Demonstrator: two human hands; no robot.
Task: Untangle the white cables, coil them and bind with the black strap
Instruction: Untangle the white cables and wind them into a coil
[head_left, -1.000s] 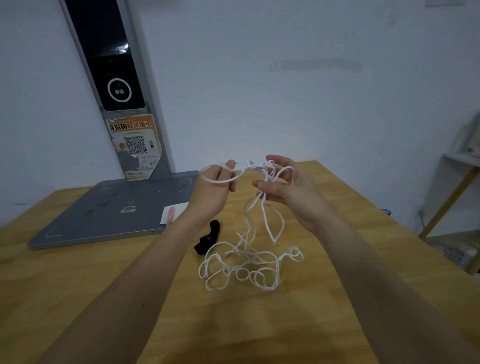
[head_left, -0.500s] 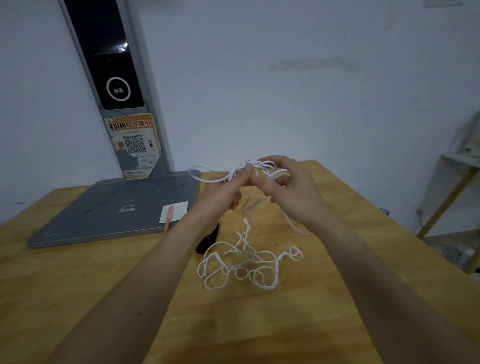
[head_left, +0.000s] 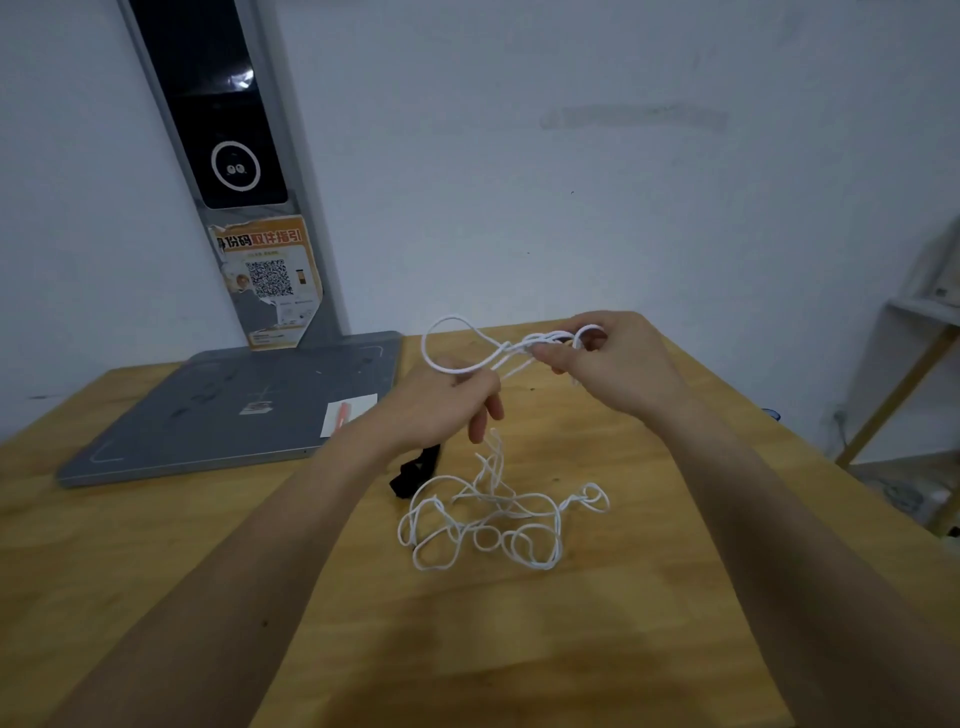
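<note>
I am seeing both hands pinching white cables (head_left: 480, 525): loop by left hand (head_left: 441, 410), strands running sideways to right hand (head_left: 618, 364); tangle hanging below.

An orange sticker (head_left: 270, 283) on the grey stand (head_left: 306, 218) carries a headline in Chinese characters, of which 码 and 指引 can be read, with a QR code below. The small print beneath the code is too fine to read. The white label (head_left: 349, 413) on the stand's base shows no legible text.
</note>
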